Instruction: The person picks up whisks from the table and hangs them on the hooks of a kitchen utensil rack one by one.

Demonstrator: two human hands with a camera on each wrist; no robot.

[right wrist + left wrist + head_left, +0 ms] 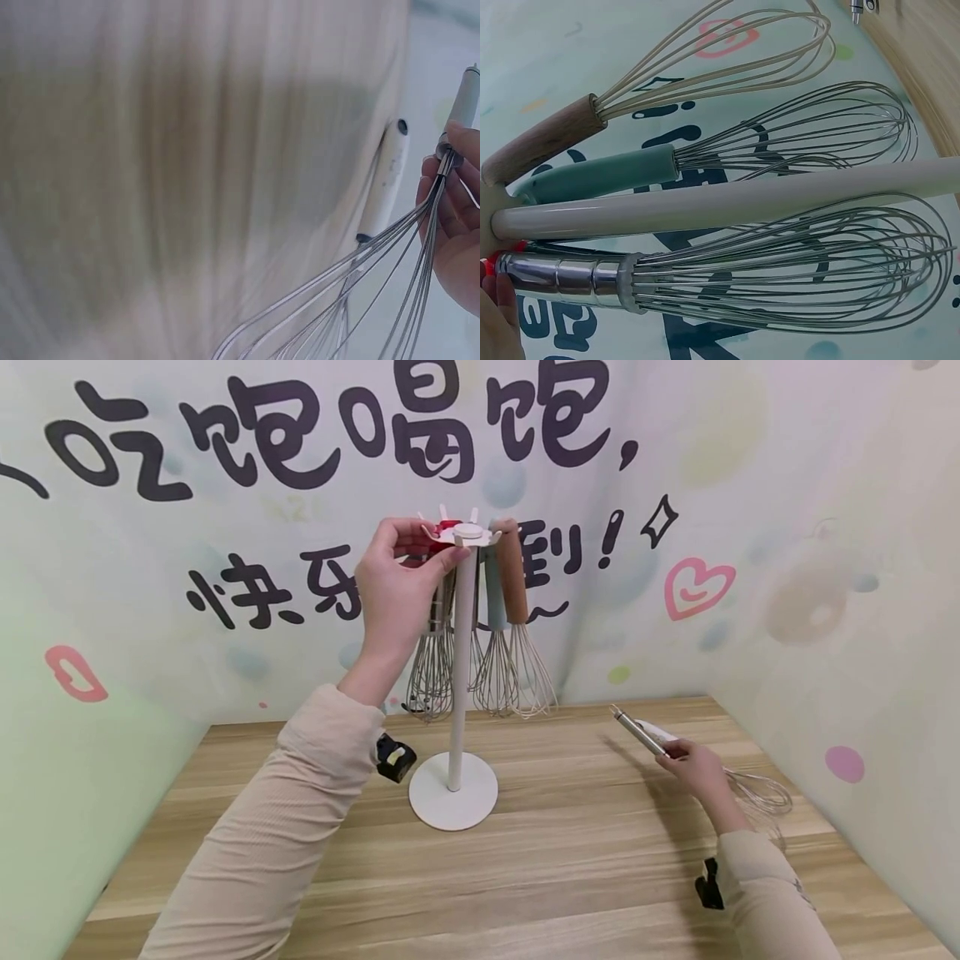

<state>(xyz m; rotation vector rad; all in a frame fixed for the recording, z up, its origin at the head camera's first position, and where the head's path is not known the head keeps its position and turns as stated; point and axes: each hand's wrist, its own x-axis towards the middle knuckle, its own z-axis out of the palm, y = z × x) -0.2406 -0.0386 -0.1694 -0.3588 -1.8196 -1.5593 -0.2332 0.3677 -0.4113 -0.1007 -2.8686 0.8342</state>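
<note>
A white stand (461, 660) holds several hanging whisks on its hooked top. At the top's left side my left hand (397, 585) pinches the red end of a metal-handled whisk (570, 279). Beside it hang a teal-handled whisk (604, 172) and a wooden-handled whisk (547, 139). Far to the right, over the table, my right hand (699, 770) grips another whisk with a slim metal handle (637, 731); its wires point right and toward me. Just behind that one lies a white-handled whisk (386, 180), partly hidden by the hand in the head view.
The stand's round white base (453, 814) rests on a wood-grain table (540, 877). Printed walls (780, 493) close in the back and both sides. A black wrist device (393, 758) shows by the left cuff, another (708, 885) by the right.
</note>
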